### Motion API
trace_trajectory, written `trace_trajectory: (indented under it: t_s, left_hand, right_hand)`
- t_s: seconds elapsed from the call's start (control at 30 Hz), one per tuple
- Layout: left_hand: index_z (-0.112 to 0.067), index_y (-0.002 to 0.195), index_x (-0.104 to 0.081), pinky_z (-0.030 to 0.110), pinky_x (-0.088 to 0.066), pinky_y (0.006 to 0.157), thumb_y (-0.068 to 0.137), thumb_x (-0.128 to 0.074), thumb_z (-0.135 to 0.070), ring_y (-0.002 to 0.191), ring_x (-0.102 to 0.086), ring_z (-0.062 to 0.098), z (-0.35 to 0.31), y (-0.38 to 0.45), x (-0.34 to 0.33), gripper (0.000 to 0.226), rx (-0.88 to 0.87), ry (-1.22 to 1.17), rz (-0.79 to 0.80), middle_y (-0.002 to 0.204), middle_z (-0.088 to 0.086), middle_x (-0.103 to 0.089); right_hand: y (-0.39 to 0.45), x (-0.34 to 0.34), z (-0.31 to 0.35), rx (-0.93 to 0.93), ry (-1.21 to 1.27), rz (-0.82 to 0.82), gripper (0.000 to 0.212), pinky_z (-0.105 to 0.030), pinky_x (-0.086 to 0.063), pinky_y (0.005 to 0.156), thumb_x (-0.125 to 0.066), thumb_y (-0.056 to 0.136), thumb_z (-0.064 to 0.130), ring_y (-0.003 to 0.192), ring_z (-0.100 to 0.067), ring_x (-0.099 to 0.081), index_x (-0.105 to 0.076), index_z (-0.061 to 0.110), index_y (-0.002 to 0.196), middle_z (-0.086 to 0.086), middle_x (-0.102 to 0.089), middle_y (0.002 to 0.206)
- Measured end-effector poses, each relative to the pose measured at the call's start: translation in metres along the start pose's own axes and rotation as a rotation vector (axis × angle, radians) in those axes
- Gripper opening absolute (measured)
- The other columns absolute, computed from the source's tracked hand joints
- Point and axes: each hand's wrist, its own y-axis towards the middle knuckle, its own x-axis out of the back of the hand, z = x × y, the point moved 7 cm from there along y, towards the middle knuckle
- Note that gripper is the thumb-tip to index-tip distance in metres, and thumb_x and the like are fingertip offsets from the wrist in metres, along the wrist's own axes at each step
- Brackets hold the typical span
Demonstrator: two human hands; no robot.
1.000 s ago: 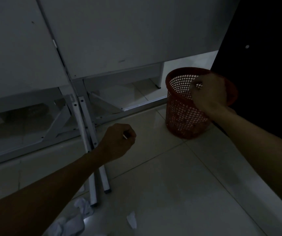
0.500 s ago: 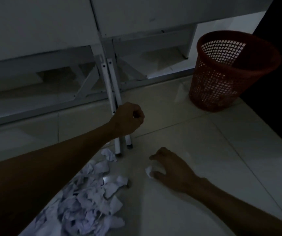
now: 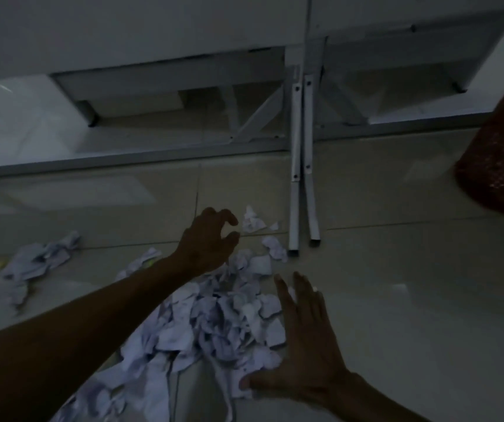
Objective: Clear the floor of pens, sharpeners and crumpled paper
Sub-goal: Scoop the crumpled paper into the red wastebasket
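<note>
A big heap of crumpled white paper lies on the tiled floor in the dim light. My right hand lies flat with straight fingers against the heap's right side. My left hand hovers over the heap's far edge, fingers spread and bent, holding nothing. Just beyond its fingertips lies a small paper ball. Another ball sits by the table legs. A second clump of paper lies at the left. The red mesh bin stands at the right edge. No pens or sharpeners show.
Two metal table legs come down to the floor just right of the loose paper balls. A low frame rail runs across behind them under white desk panels. Bare tiles stretch to the right of the heap.
The view swung left and down from the bin to the paper heap. My left hand opened from a fist and reached over the heap. My right hand moved flat against the heap's right side.
</note>
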Motion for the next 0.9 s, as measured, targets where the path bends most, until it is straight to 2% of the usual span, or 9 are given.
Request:
trace_trajectory:
  t_s: [0.07, 0.17, 0.27, 0.4, 0.5, 0.6, 0.67, 0.77, 0.9]
  left_hand:
    - [-0.037, 0.135, -0.041, 0.053, -0.027, 0.108, 0.091, -0.041, -0.061, 0.129, -0.032, 0.036, 0.028, -0.017, -0.005, 0.050, 0.194, 0.177, 0.098, 0.139, 0.010, -0.031]
    - [-0.047, 0.147, -0.016, 0.055, -0.005, 0.116, 0.085, -0.025, -0.076, 0.144, 0.003, 0.039, 0.055, -0.041, -0.021, 0.069, 0.374, 0.229, 0.262, 0.157, 0.008, -0.001]
    - [-0.048, 0.147, -0.013, 0.057, 0.000, 0.116, 0.085, -0.019, -0.076, 0.144, 0.010, 0.039, 0.080, -0.053, -0.049, 0.068, 0.442, 0.120, 0.326, 0.161, 0.006, -0.001]
    - [-0.044, 0.145, -0.022, 0.049, -0.010, 0.114, 0.083, -0.015, -0.073, 0.142, -0.006, 0.037, 0.081, -0.065, -0.070, 0.069, 0.418, 0.034, 0.187, 0.156, 0.010, -0.007]
    - [-0.031, 0.142, -0.037, 0.044, -0.020, 0.114, 0.100, -0.026, -0.047, 0.140, -0.018, 0.031, 0.058, -0.079, -0.068, 0.046, 0.316, -0.106, 0.055, 0.149, 0.011, -0.024]
    - [-0.010, 0.104, -0.067, 0.047, -0.044, 0.094, 0.096, -0.026, -0.027, 0.117, -0.049, 0.040, 0.041, -0.093, -0.064, 0.045, 0.042, -0.168, -0.132, 0.113, 0.010, -0.064]
    - [-0.011, 0.085, -0.065, 0.041, -0.046, 0.084, 0.096, -0.026, -0.028, 0.099, -0.056, 0.029, 0.046, -0.102, -0.066, 0.044, 0.011, -0.308, -0.192, 0.093, 0.005, -0.064]
    - [-0.015, 0.082, -0.057, 0.031, -0.043, 0.077, 0.099, -0.028, -0.032, 0.082, -0.054, 0.014, 0.046, -0.116, -0.066, 0.038, -0.009, -0.459, -0.241, 0.082, -0.004, -0.056]
    - [-0.010, 0.085, -0.063, 0.025, -0.046, 0.068, 0.101, -0.036, -0.027, 0.074, -0.057, 0.010, 0.053, -0.122, -0.062, 0.035, 0.066, -0.521, -0.260, 0.078, 0.001, -0.063]
  right_hand:
    - [0.002, -0.009, 0.013, 0.016, -0.028, 0.022, 0.150, -0.048, 0.018, 0.116, -0.050, 0.036, 0.102, 0.141, -0.019, 0.036, 0.034, 0.038, 0.143, -0.003, 0.035, 0.155]
    - [0.007, -0.016, 0.027, 0.005, -0.059, 0.000, 0.152, -0.056, 0.015, 0.115, -0.049, 0.031, 0.103, 0.143, -0.028, 0.031, 0.027, 0.039, 0.146, -0.007, 0.031, 0.157]
    - [0.012, -0.021, 0.035, -0.010, -0.082, -0.005, 0.151, -0.059, 0.015, 0.114, -0.049, 0.031, 0.104, 0.144, -0.030, 0.030, 0.025, 0.040, 0.147, -0.009, 0.030, 0.157]
    - [0.021, -0.029, 0.042, -0.022, -0.087, -0.032, 0.148, -0.061, 0.011, 0.114, -0.045, 0.032, 0.105, 0.145, -0.031, 0.026, 0.021, 0.041, 0.149, -0.010, 0.026, 0.159]
    - [0.026, -0.035, 0.048, -0.015, -0.073, -0.038, 0.149, -0.064, 0.001, 0.115, -0.045, 0.033, 0.105, 0.147, -0.032, 0.020, 0.019, 0.038, 0.150, -0.011, 0.020, 0.160]
    - [0.032, -0.039, 0.056, -0.001, -0.066, -0.056, 0.148, -0.062, -0.001, 0.116, -0.045, 0.035, 0.103, 0.148, -0.032, 0.017, 0.014, 0.035, 0.152, -0.012, 0.017, 0.161]
    - [0.036, -0.044, 0.059, 0.001, -0.076, -0.076, 0.139, -0.061, 0.000, 0.115, -0.051, 0.045, 0.098, 0.149, -0.032, 0.013, 0.010, 0.035, 0.153, -0.013, 0.012, 0.162]
    - [0.044, -0.051, 0.061, 0.032, -0.182, -0.099, 0.128, -0.065, -0.010, 0.111, -0.058, 0.054, 0.086, 0.149, -0.037, 0.001, -0.003, 0.030, 0.155, -0.017, 0.000, 0.162]
    - [0.047, -0.055, 0.063, 0.121, -0.223, -0.110, 0.116, -0.060, -0.009, 0.113, -0.045, 0.057, 0.093, 0.146, -0.039, -0.016, -0.028, 0.028, 0.151, -0.013, -0.022, 0.159]
